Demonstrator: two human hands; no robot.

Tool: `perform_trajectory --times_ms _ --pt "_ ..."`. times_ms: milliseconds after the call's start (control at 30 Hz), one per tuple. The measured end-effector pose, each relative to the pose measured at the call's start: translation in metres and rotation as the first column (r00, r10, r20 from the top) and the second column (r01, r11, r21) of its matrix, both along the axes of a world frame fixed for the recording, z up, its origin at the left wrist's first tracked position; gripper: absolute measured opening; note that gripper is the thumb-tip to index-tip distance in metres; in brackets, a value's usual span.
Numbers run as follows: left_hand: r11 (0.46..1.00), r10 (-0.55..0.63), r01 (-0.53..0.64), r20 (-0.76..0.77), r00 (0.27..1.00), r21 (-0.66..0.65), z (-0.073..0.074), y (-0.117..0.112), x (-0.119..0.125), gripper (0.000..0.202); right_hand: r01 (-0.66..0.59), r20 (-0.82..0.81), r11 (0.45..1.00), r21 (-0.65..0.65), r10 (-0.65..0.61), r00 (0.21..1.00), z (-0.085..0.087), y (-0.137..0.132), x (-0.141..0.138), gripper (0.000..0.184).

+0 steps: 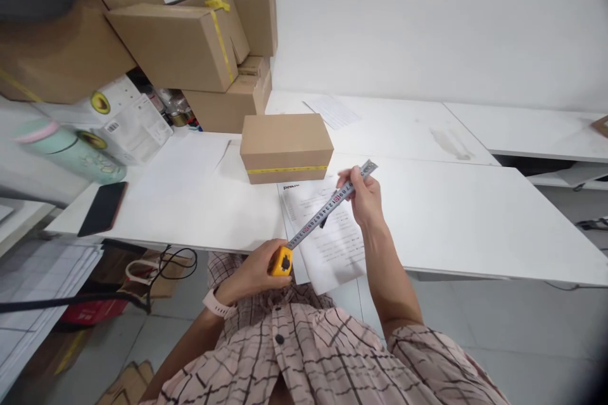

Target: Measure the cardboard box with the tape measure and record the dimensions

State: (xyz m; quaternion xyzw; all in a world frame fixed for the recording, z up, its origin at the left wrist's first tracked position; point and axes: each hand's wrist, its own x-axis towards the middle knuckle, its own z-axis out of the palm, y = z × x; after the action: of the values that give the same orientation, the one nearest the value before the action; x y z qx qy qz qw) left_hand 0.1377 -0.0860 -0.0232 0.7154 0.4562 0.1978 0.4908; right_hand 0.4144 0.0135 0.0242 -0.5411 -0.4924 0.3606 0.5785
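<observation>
My left hand (259,271) is closed around the yellow case of a tape measure (282,261), just off the table's front edge. The blade runs out up and to the right, its printed numbers facing up. Near the blade's hooked end, my right hand (365,195) pinches the metal strip between thumb and fingers. Printed sheets (332,247) lie under the blade and hang over the edge. A dark slim item, partly hidden, shows beneath the blade. Behind the sheets a closed cardboard box (287,147) with a yellow tape strip along its front sits on the white table.
Stacked cardboard boxes (166,44) stand at the back left. Beside them are a white avocado-print box (135,126) and a mint bottle (71,150). A phone (103,209) lies near the left edge. Another paper (334,111) rests behind the box. Black cables (180,261) hang below.
</observation>
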Motion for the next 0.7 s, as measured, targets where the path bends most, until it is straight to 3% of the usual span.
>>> perform_trajectory --times_ms 133,267,367,433,500,567,633,700 --pt "0.993 0.119 -0.120 0.028 0.992 0.005 -0.003 0.000 0.003 0.087 0.025 -0.081 0.996 -0.084 -0.032 0.996 -0.028 -0.025 -0.024 0.056" --pt "0.966 0.251 -0.255 0.083 0.965 0.042 -0.006 0.012 0.012 0.105 -0.170 0.121 0.954 -0.248 0.205 0.971 -0.064 -0.035 -0.074 0.066" --pt "0.956 0.264 -0.273 0.096 0.960 0.105 -0.006 0.026 0.010 0.104 -0.262 0.321 0.920 -0.292 0.353 0.879 -0.075 -0.033 -0.086 0.067" --pt "0.936 0.302 -0.311 0.075 0.950 0.164 -0.007 0.039 0.001 0.101 -0.172 0.472 0.925 -0.339 0.326 0.819 -0.075 -0.026 -0.072 0.063" --pt "0.898 0.362 -0.351 0.007 0.932 0.266 -0.008 0.055 -0.010 0.098 0.069 0.666 0.927 -0.368 0.211 0.716 -0.075 -0.014 -0.048 0.058" --pt "0.849 0.424 -0.357 -0.098 0.901 0.389 -0.012 0.074 -0.021 0.094 0.278 0.790 0.884 -0.375 0.148 0.595 -0.076 -0.002 -0.024 0.052" --pt "0.820 0.468 -0.332 -0.211 0.858 0.467 -0.018 0.095 -0.028 0.088 0.325 0.835 0.862 -0.389 0.180 0.520 -0.078 0.008 -0.009 0.050" --pt "0.815 0.482 -0.293 -0.304 0.822 0.500 -0.025 0.114 -0.031 0.081 0.277 0.844 0.864 -0.419 0.259 0.469 -0.082 0.015 -0.006 0.043"
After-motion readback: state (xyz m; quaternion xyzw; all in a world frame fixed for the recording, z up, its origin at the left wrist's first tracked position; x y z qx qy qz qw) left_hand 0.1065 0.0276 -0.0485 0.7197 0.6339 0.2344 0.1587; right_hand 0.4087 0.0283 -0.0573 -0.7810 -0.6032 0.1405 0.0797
